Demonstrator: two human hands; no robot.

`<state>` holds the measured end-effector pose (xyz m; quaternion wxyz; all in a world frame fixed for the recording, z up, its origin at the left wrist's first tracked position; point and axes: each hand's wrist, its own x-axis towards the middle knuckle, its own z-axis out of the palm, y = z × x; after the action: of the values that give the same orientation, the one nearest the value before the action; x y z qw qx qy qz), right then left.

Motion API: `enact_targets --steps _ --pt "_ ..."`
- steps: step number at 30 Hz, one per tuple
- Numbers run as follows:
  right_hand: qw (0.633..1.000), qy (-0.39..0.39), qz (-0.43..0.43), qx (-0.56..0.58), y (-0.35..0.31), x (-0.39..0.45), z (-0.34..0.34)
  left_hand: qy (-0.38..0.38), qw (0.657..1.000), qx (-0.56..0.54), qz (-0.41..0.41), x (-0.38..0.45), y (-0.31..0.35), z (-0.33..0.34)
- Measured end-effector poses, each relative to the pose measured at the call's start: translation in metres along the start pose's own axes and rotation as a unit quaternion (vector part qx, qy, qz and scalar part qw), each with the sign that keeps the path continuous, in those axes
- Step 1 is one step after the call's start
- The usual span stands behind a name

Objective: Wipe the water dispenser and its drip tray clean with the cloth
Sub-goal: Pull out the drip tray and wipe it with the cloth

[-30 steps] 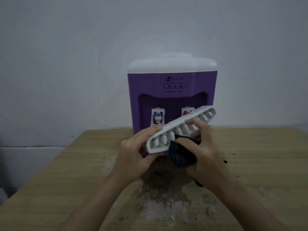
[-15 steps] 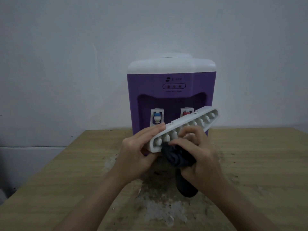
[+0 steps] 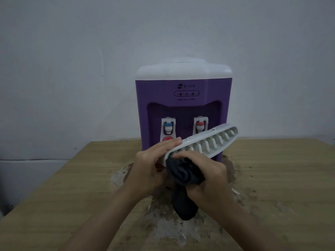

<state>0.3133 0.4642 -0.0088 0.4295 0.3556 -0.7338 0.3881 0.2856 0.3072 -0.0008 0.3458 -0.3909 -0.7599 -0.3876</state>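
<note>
Since 1 s ago cloth (image 3: 183, 173) slid toward tray's near-left end, right hand (image 3: 208, 180) bunching it vs white drip tray (image 3: 203, 142), left hand (image 3: 154, 160) gripping that end, long axis rising to upper right, held above desk (image 3: 72, 187) in front of purple water dispenser (image 3: 183, 87).

Looks like I'm sitting in a plain home room: bare white plaster wall (image 3: 72, 69), worn wooden table (image 3: 281, 178).

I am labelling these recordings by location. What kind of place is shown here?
Probably a plain room in a home or small office: a purple water dispenser stands on a worn wooden table against a bare white wall.
</note>
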Motion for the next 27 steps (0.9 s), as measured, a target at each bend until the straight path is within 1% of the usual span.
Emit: enact_targets --steps 2,4,6,10,12,18,22,24,27 --pt "0.999 -0.029 -0.012 -0.007 0.004 -0.002 0.0 0.005 1.0 -0.002 -0.009 -0.003 -0.001 0.0" --pt "0.995 -0.074 -0.04 -0.046 0.012 -0.005 -0.003 0.011 1.0 -0.005 -0.026 -0.007 -0.002 -0.002" --pt "0.99 -0.096 -0.048 -0.087 0.021 -0.007 -0.009 0.018 0.998 -0.024 -0.051 -0.011 -0.004 -0.005" --pt "0.988 -0.074 -0.017 -0.137 0.039 0.0 -0.027 0.027 0.991 -0.085 -0.099 -0.017 -0.007 -0.013" --pt "0.988 -0.061 -0.017 -0.143 0.04 0.002 -0.031 0.027 0.988 -0.106 -0.113 -0.019 -0.007 -0.014" --pt "0.992 -0.057 -0.041 -0.109 0.013 -0.003 -0.015 0.037 0.983 -0.133 -0.118 -0.015 -0.002 -0.009" --pt "0.996 -0.053 -0.037 -0.068 -0.001 -0.006 0.005 0.025 0.988 -0.108 -0.104 -0.013 0.0 -0.004" --pt "0.994 -0.062 -0.056 -0.075 0.0 -0.003 0.007 0.03 0.989 -0.101 -0.1 -0.012 0.0 -0.004" --pt "0.977 -0.109 -0.113 -0.147 0.012 -0.004 0.0 0.031 0.987 -0.109 -0.111 -0.013 0.0 -0.008"
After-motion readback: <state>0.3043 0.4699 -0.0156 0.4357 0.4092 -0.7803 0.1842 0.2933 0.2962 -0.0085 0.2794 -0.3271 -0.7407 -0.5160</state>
